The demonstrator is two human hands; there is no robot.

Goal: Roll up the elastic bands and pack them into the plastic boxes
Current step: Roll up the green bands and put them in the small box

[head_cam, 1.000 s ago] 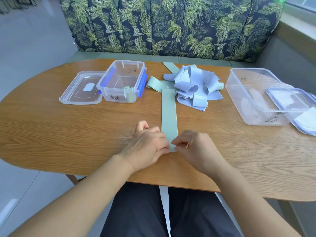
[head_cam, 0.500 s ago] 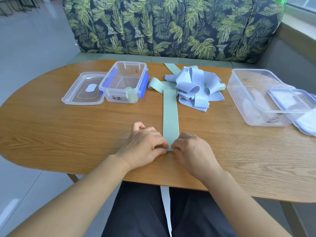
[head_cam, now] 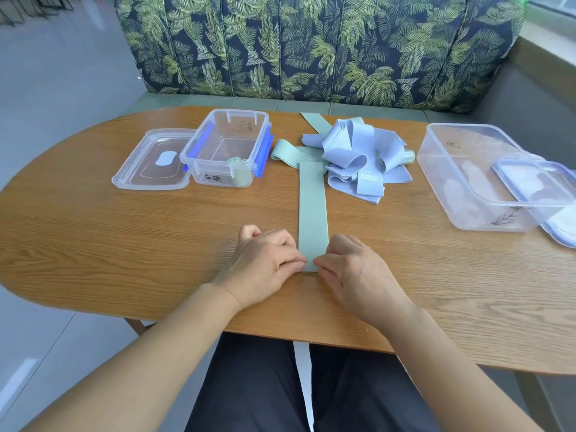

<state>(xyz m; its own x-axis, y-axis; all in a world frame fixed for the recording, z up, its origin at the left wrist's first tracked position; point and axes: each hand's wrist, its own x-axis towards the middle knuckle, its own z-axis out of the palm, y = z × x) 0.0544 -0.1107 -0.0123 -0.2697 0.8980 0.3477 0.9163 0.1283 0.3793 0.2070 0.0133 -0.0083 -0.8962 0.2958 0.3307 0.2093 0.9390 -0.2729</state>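
Note:
A pale green elastic band (head_cam: 311,210) lies flat and straight on the wooden table (head_cam: 124,241), running away from me. My left hand (head_cam: 265,266) and my right hand (head_cam: 352,272) pinch its near end from either side, fingertips almost meeting. Behind it sits a heap of light blue bands (head_cam: 358,160) with more green bands (head_cam: 290,151) beneath. A small clear box with blue clips (head_cam: 227,148) holds one rolled green band (head_cam: 238,173). A larger clear box (head_cam: 480,173) stands at the right.
The small box's lid (head_cam: 156,160) lies to its left. Another lid (head_cam: 542,188) leans on the large box at the right table edge. A leaf-patterned sofa (head_cam: 311,42) stands behind the table. My lap is below the near edge.
My hands have closed in on the band's near end, with the right fingertips moving inward toward the left. The band stays flat.

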